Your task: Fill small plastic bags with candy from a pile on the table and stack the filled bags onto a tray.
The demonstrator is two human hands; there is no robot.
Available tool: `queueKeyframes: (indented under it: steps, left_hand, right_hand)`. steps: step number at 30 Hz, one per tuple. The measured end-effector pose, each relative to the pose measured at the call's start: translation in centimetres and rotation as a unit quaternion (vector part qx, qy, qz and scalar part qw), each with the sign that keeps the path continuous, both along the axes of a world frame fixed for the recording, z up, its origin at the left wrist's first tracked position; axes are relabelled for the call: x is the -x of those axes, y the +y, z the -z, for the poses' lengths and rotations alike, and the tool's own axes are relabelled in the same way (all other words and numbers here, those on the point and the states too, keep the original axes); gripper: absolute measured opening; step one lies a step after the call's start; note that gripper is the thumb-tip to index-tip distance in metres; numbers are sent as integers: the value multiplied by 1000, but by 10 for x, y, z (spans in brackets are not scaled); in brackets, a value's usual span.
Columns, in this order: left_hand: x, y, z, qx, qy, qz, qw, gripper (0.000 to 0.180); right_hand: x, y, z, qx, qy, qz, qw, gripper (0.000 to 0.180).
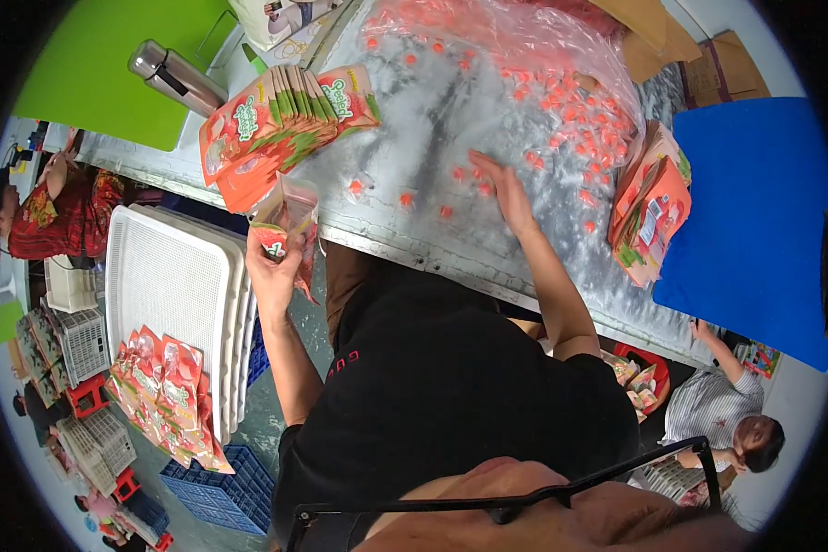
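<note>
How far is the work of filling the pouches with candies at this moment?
Done: filled pouches lie on the white trays. In hand: the left hand holds an open pouch, while the right hand gathers loose candies on the metal table. Left: many candies in the plastic bag and a stack of empty pouches.

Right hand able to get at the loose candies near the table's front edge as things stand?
Probably yes. The right hand lies flat on the metal table among the small red candies, with bare tabletop between them. The left hand holds an open pouch off to the side.
</note>
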State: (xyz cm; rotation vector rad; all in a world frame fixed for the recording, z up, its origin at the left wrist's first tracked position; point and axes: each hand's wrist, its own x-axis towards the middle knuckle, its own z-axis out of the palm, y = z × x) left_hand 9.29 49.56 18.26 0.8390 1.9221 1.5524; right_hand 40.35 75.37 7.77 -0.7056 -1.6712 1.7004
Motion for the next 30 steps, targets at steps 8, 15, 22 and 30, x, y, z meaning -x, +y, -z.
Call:
queueKeyframes:
  steps: [8,15,22,30]
  left_hand:
    - [1,0,5,-12,-6,-4,1000,43]
    - [-1,-2,2,-42,2,-16,999,44]
    - [-4,-3,-2,-21,52,-10,998,42]
    - [-29,29,1,21,350,68,934,67]
  right_hand:
    - [29,-24,-16,-433,-289,-41,853,68]
    - [117,-51,-24,-534,-277,-137,787,81]
    - [158,-44,6,-573,-151,-151,791,51]
    - [133,-43,21,-395,-284,-94,869,21]
